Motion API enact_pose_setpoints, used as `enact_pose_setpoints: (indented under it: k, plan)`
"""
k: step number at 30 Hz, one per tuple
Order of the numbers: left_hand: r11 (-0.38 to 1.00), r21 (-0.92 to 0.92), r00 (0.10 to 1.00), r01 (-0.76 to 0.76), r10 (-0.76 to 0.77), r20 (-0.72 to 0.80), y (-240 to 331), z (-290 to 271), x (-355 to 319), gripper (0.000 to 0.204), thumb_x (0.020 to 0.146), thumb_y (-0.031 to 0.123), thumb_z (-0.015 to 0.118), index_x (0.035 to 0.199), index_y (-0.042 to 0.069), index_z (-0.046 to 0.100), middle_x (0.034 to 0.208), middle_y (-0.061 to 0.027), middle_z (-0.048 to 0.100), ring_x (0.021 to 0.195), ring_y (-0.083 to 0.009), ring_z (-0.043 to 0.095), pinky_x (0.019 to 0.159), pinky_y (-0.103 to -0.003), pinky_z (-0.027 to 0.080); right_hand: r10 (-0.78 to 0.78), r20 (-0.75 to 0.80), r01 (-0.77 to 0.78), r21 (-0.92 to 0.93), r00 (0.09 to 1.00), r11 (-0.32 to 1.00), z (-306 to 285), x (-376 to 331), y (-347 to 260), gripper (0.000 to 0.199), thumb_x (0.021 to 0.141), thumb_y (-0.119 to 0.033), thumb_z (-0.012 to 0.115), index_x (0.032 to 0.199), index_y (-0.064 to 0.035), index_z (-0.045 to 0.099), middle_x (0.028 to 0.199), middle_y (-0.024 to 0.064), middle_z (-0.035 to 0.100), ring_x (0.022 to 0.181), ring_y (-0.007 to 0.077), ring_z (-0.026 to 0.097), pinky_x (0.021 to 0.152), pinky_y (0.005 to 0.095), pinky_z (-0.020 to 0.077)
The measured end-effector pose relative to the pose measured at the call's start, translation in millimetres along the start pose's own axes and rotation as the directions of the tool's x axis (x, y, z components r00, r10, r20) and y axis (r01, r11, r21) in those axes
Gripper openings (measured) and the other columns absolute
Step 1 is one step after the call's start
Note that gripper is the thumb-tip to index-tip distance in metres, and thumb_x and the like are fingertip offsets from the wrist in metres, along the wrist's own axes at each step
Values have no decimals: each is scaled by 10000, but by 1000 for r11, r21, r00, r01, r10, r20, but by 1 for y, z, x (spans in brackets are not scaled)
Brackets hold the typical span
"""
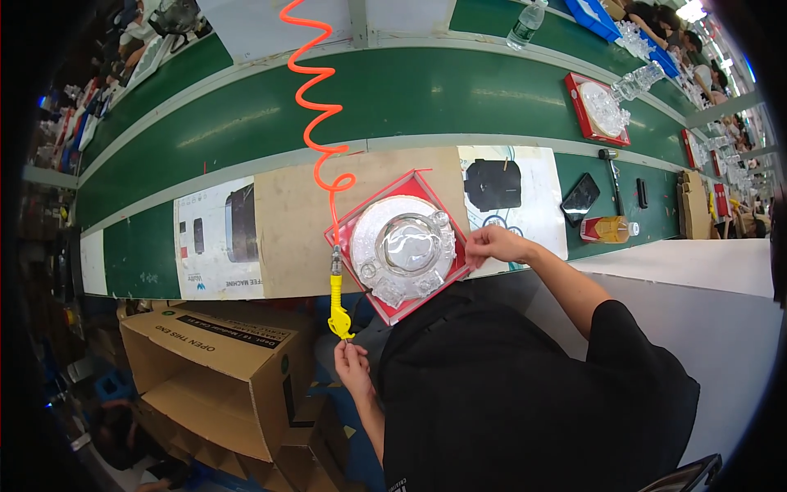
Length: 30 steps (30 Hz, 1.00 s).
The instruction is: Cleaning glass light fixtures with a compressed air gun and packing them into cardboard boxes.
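A yellow air blow gun (338,310) hangs from a coiled orange hose (316,92) in front of the bench's near edge. My left hand (353,367) is closed, its fingertips pinching the gun's lower end. On the bench, turned at an angle, lies a shallow red box (392,307) with a transparent rim. Inside it, a round white foam tray (373,217) carries a clear glass bowl (409,244) and several small clear glass pieces (404,287). My right hand (490,246) pinches the box's right corner between thumb and fingers.
Flattened cardboard (287,221) covers the bench under the box. To the right lie a phone (580,199), a drink bottle (608,230) and a black-handled tool (613,180). Another red box (607,111) of glassware sits on the green belt (459,86). Open cartons (205,344) stand below left.
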State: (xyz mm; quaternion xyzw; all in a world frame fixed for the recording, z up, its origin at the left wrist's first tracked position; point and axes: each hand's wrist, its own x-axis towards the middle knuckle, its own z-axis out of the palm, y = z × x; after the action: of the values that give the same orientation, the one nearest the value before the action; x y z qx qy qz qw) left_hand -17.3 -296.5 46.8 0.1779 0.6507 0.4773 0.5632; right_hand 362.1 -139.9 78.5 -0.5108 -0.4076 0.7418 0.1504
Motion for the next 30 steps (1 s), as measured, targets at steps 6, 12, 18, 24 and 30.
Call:
enact_pose_setpoints:
  k: [6, 12, 18, 24, 30]
  plan:
    - [1000, -2, 1000, 1, -1, 4, 2, 2, -2, 202, 1002, 193, 452, 1109, 33, 514, 738, -19, 549, 432, -5, 308, 383, -166, 210, 245, 257, -229, -92, 935, 969, -6, -14, -4, 182, 938, -158, 542, 881, 3, 605, 840, 108, 674, 745, 180, 684, 696, 274, 552]
    - [1000, -17, 1000, 2, -2, -3, 4, 1, -5, 198, 998, 179, 458, 1111, 25, 511, 746, -26, 555, 444, -5, 319, 392, -163, 218, 469, 494, -400, -245, 732, 883, -28, -23, -14, 199, 887, -172, 603, 919, 24, 614, 852, 125, 675, 747, 215, 688, 690, 313, 560]
    - [1000, -28, 1000, 9, -9, -6, 4, 0, -6, 202, 996, 163, 460, 1121, 12, 505, 754, -32, 562, 453, -5, 327, 397, -162, 226, 827, 193, -644, -544, 528, 538, -54, -52, 0, 272, 826, -153, 636, 1003, 52, 626, 913, 180, 682, 789, 254, 695, 703, 342, 574]
    - [999, -7, 999, -34, 34, -21, 0, 3, -7, 192, 991, 148, 467, 1121, 11, 504, 753, -29, 561, 454, -4, 321, 397, -166, 220, 917, 294, -707, -585, 271, 397, -26, -71, 110, 263, 833, -174, 659, 987, 39, 639, 937, 176, 690, 824, 234, 696, 675, 336, 572]
    - [994, 3, 994, -106, 106, -14, 6, 3, -2, 184, 985, 121, 468, 1128, 9, 497, 743, -18, 548, 465, 0, 313, 409, -164, 214, 667, 161, -539, -469, 727, 700, -39, -58, 73, 202, 767, -145, 713, 919, -13, 698, 837, 95, 708, 746, 169, 686, 645, 280, 550]
